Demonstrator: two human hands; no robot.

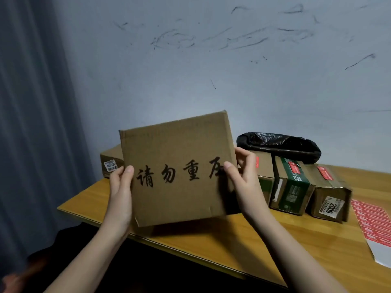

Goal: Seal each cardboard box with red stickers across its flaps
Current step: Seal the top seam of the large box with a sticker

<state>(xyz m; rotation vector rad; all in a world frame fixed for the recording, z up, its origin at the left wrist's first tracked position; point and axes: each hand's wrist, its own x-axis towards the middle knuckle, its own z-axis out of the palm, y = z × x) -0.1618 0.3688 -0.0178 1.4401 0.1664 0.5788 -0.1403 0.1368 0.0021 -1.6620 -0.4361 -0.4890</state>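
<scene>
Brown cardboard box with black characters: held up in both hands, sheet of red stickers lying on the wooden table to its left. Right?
Not quite. In the head view the sheet of red stickers lies to the right of the brown cardboard box with black characters, on the wooden table. Left hand and right hand do hold the box up.

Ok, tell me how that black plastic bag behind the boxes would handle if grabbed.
The black plastic bag looks crinkled and slumped, so probably floppy and likely to sag when lifted. Its glossy film may be slippery. It lies low against the wall, so it seems unlikely to roll.
</scene>
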